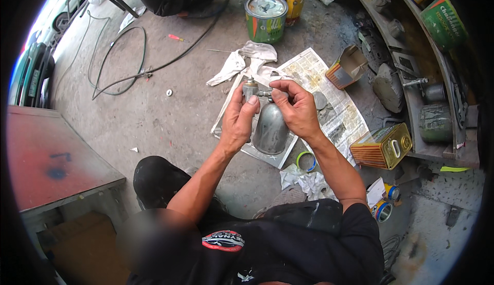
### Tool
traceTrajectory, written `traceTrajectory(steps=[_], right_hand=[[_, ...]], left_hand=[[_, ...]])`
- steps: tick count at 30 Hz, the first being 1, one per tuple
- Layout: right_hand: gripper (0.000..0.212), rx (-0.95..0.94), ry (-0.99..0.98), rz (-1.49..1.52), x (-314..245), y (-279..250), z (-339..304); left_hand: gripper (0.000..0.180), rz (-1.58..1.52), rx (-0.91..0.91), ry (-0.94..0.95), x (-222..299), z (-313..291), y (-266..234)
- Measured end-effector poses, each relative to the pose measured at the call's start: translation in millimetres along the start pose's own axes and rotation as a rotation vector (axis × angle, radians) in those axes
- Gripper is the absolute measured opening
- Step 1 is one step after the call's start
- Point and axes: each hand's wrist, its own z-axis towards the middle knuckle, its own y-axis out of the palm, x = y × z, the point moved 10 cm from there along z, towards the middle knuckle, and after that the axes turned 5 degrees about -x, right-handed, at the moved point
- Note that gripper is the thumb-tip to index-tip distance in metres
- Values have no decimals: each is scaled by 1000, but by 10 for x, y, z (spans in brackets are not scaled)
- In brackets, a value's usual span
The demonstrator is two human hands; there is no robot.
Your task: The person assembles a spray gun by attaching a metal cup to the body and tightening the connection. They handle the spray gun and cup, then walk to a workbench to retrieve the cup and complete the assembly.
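A metal paint spray gun with a rounded grey cup is held up in front of me, over papers spread on the floor. My left hand is wrapped round the gun's body, its thumb pressed against the metal just below the nozzle end. With bent fingers, my right hand grips the fitting at the top of the cup. The trigger and handle are mostly hidden by my left hand. Beyond the gun lies a crumpled white cloth. A stained newspaper with a round grey lid is under and beside my right hand.
Paint cans stand at the far side. To the right are an open carton, a rectangular tin and a loaded shelf. A hose loops across the floor at left, beyond a red panel. Tape lies nearby.
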Motion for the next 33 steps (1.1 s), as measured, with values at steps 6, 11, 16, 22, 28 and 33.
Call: traceTrajectory(steps=[6,11,16,22,28,33], right_hand=[[31,-63,-104,-22,-125,47,-16],[31,-67,-65,-88,-103,39,-38],[25,-79,-111,-252,-187,51,-17],[26,-103,-67,-134,-136,-3,-22],[23,79,-175,-287,-396,-77,-164],[20,24,-111,-247,-269,-124,-120]], left_hand=[[53,-29,-31,26,-27,24,-33],[58,-53,-64,2,-74,23,-45],[59,-24,-96,34,7,37,-48],[63,11,-147,57,165,20,35],[69,198,-84,94,175,1,-2],[66,263,-150,46,164,-9,30]])
